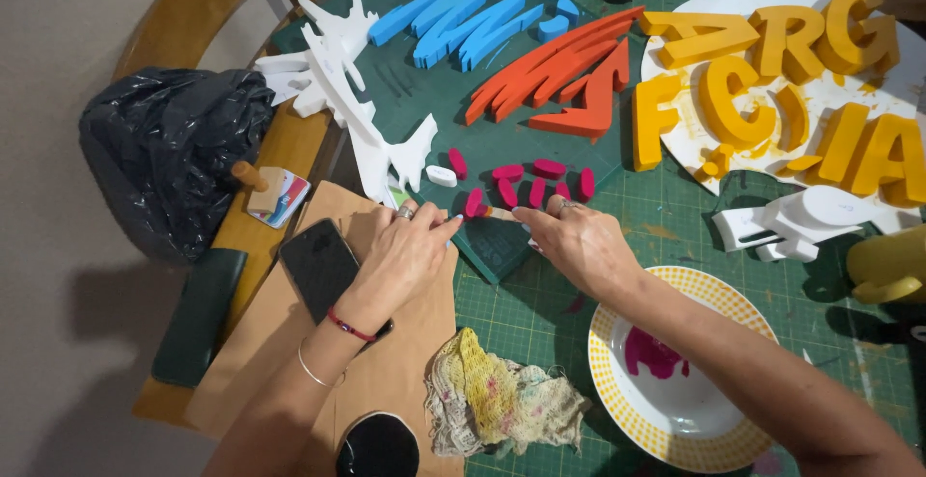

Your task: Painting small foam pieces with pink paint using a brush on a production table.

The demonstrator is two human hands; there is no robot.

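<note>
My left hand (405, 250) pinches a small magenta foam piece (473, 203) at the edge of a dark green board (502, 245). My right hand (574, 238) grips a thin paintbrush (502, 214) whose tip touches that piece. Several more small magenta pieces (540, 180) and one white piece (441, 176) lie on the board just beyond. A white plate with a yellow rim (743, 448) and a puddle of magenta paint (654, 354) sits under my right forearm.
Blue (463, 9), orange (559, 77) and white (338, 91) foam shapes lie farther back. Yellow foam letters (772, 81) rest on a white disc. A phone (323, 265) lies on brown paper, a stained rag (502, 395) beside it, a black bag (174, 149) at the left.
</note>
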